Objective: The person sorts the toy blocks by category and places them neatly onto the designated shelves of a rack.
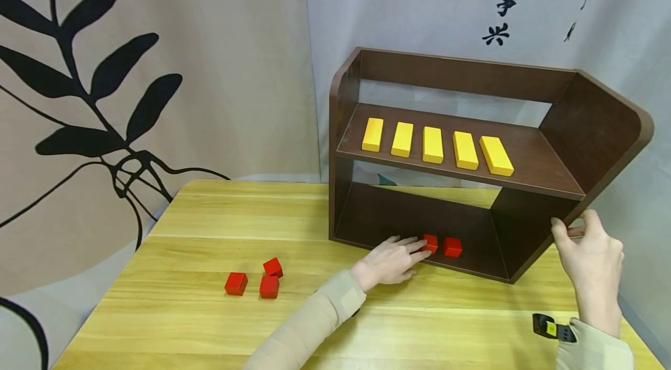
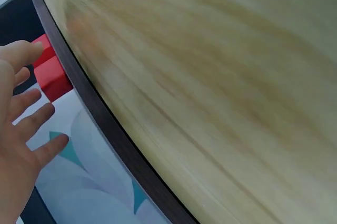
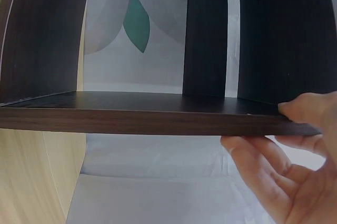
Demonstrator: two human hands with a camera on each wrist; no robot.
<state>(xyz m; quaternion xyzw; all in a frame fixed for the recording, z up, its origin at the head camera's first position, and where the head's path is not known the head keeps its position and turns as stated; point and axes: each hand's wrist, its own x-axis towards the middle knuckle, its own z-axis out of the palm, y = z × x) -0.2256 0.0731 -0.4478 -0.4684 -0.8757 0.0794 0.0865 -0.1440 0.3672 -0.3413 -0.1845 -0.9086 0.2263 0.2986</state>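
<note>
Two red cubes sit side by side on the lower shelf of a dark brown two-tier rack (image 1: 597, 119), near its front edge. My left hand (image 1: 393, 259) reaches over that edge, its fingertips right at the left red cube (image 1: 430, 242); the right red cube (image 1: 452, 247) lies just beyond. In the left wrist view the fingers (image 2: 45, 153) are spread and loosely extended, one overlapping a cube. At the rack's right side, my right hand (image 1: 592, 256) grips the front edge of the side panel (image 3: 158, 121), thumb on the inner face and fingers outside.
Several yellow blocks (image 1: 432, 144) stand in a row on the upper shelf. Three more red cubes (image 1: 269, 286) lie grouped on the wooden table (image 1: 173, 312), left of my left forearm. Cloth curtains (image 1: 251, 67) hang behind the table.
</note>
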